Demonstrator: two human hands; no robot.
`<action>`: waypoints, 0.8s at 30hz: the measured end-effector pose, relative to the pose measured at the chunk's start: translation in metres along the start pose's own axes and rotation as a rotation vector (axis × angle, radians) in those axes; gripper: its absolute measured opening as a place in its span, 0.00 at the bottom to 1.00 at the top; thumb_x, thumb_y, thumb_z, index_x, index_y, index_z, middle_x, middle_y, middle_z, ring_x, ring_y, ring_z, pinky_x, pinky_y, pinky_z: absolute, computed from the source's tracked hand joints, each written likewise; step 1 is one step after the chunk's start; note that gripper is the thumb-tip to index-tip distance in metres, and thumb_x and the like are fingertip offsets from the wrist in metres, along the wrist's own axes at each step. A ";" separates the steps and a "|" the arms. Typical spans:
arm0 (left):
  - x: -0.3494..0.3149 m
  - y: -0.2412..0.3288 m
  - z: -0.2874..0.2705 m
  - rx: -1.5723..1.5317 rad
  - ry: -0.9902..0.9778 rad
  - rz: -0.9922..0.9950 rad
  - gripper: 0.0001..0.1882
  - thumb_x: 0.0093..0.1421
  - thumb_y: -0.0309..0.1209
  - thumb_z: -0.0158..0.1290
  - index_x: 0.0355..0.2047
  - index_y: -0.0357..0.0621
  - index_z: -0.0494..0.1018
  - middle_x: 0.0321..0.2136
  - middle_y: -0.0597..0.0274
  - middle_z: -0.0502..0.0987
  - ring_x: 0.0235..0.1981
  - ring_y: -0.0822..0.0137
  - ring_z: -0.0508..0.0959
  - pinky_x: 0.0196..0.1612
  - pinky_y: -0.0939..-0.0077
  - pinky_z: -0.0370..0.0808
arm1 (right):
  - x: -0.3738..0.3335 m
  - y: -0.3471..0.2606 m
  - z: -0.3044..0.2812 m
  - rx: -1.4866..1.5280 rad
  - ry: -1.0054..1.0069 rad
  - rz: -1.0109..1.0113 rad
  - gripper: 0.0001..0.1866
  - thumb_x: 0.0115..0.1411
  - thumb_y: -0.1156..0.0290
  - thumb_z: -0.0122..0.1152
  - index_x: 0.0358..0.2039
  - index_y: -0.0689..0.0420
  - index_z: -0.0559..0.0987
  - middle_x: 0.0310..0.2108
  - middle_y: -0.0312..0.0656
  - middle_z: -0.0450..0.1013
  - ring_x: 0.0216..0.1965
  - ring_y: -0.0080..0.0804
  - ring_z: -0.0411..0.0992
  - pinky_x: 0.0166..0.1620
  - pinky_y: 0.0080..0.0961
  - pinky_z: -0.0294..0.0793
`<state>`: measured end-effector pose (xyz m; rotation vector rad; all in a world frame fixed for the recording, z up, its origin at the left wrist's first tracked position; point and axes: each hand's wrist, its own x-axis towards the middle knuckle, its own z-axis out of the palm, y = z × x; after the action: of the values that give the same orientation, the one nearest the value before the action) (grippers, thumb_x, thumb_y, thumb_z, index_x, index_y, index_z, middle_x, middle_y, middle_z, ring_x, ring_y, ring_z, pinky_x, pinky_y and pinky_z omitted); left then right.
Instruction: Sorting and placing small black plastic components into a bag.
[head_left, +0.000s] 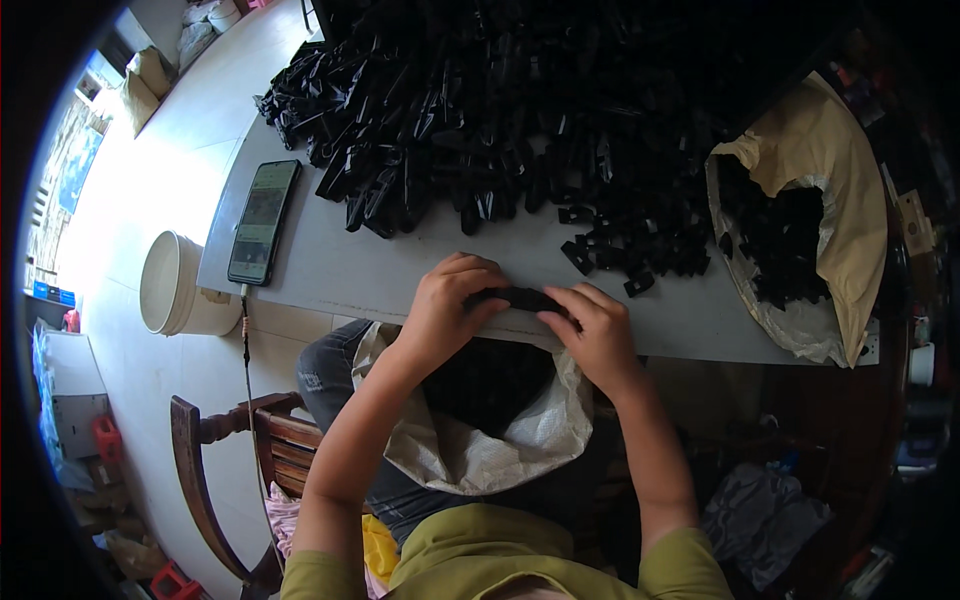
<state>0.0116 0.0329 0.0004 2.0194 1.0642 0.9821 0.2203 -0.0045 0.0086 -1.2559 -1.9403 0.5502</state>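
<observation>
Holding the black piece (526, 298) at the counter's front edge (700, 335), the left grip (450, 300) pinching one end and the right grip (597, 325) the other, seems best done with light, even finger pressure from both sides.

No lettering can be read. The smartphone (264, 222) on the grey table (335, 255) has a lit screen with pale and dark blocks, too small to make out as words or numbers. The dark jeans (338, 352) carry a small pale marking (312, 382) near the knee, also illegible. Faint specks (365, 307) line the table's front edge; whether they are writing is unclear.
</observation>
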 end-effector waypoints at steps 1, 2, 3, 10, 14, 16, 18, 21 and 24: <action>-0.001 -0.001 -0.002 0.001 -0.004 -0.005 0.13 0.45 0.21 0.63 0.34 0.37 0.78 0.35 0.55 0.78 0.39 0.55 0.77 0.44 0.67 0.74 | 0.000 0.001 -0.002 -0.089 -0.010 -0.001 0.16 0.50 0.78 0.69 0.41 0.63 0.81 0.28 0.38 0.73 0.23 0.23 0.71 0.26 0.19 0.70; -0.002 -0.003 -0.004 0.005 0.004 -0.012 0.13 0.45 0.21 0.63 0.34 0.37 0.78 0.35 0.55 0.78 0.39 0.55 0.77 0.44 0.67 0.74 | 0.000 0.001 -0.006 -0.083 -0.018 -0.008 0.16 0.50 0.78 0.69 0.41 0.63 0.81 0.28 0.38 0.73 0.23 0.23 0.71 0.26 0.19 0.70; -0.002 -0.005 -0.006 -0.002 -0.022 0.028 0.13 0.45 0.21 0.63 0.34 0.37 0.78 0.35 0.54 0.78 0.39 0.55 0.77 0.44 0.67 0.74 | 0.002 -0.002 -0.013 -0.077 -0.063 0.020 0.15 0.49 0.78 0.69 0.40 0.63 0.81 0.29 0.39 0.73 0.24 0.24 0.71 0.27 0.19 0.70; -0.009 0.000 0.002 -0.054 -0.055 0.090 0.14 0.46 0.23 0.63 0.35 0.38 0.78 0.36 0.53 0.78 0.40 0.53 0.77 0.45 0.65 0.75 | 0.003 -0.005 -0.002 0.004 -0.143 0.024 0.14 0.46 0.76 0.71 0.35 0.63 0.81 0.31 0.39 0.73 0.29 0.32 0.74 0.32 0.26 0.73; -0.021 0.011 0.004 -0.006 -0.135 0.234 0.13 0.49 0.26 0.62 0.36 0.39 0.77 0.36 0.54 0.77 0.39 0.53 0.76 0.45 0.65 0.74 | 0.008 0.003 -0.006 -0.121 -0.056 -0.011 0.17 0.50 0.77 0.67 0.42 0.63 0.80 0.35 0.39 0.71 0.30 0.28 0.72 0.31 0.23 0.70; -0.025 0.011 -0.004 -0.018 -0.169 0.270 0.11 0.50 0.27 0.61 0.36 0.40 0.77 0.37 0.54 0.77 0.39 0.53 0.76 0.45 0.65 0.74 | 0.016 0.002 -0.008 -0.386 0.108 0.022 0.16 0.56 0.72 0.63 0.45 0.60 0.77 0.41 0.43 0.69 0.35 0.38 0.74 0.36 0.32 0.74; -0.025 0.009 -0.011 -0.005 -0.107 0.158 0.10 0.52 0.27 0.60 0.35 0.41 0.77 0.36 0.56 0.76 0.38 0.53 0.76 0.43 0.65 0.74 | 0.018 0.011 -0.004 -0.449 0.080 0.000 0.14 0.56 0.73 0.62 0.43 0.60 0.77 0.41 0.43 0.69 0.36 0.39 0.74 0.36 0.32 0.75; -0.005 0.009 -0.009 0.278 0.251 -0.029 0.10 0.52 0.26 0.60 0.36 0.42 0.76 0.33 0.57 0.74 0.36 0.54 0.76 0.41 0.65 0.74 | 0.015 0.017 0.006 -0.509 -0.017 -0.075 0.09 0.58 0.76 0.60 0.39 0.60 0.75 0.45 0.45 0.69 0.40 0.43 0.75 0.39 0.34 0.77; 0.025 0.007 0.001 0.445 0.444 -0.056 0.20 0.50 0.27 0.60 0.44 0.44 0.71 0.38 0.55 0.70 0.39 0.54 0.74 0.40 0.64 0.74 | 0.011 0.010 0.012 -0.201 0.077 0.058 0.15 0.57 0.79 0.59 0.46 0.59 0.73 0.47 0.47 0.69 0.42 0.47 0.74 0.43 0.33 0.74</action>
<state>0.0248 0.0508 0.0132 2.1463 1.6912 1.2891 0.2142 0.0101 -0.0024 -1.4404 -1.9370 0.3366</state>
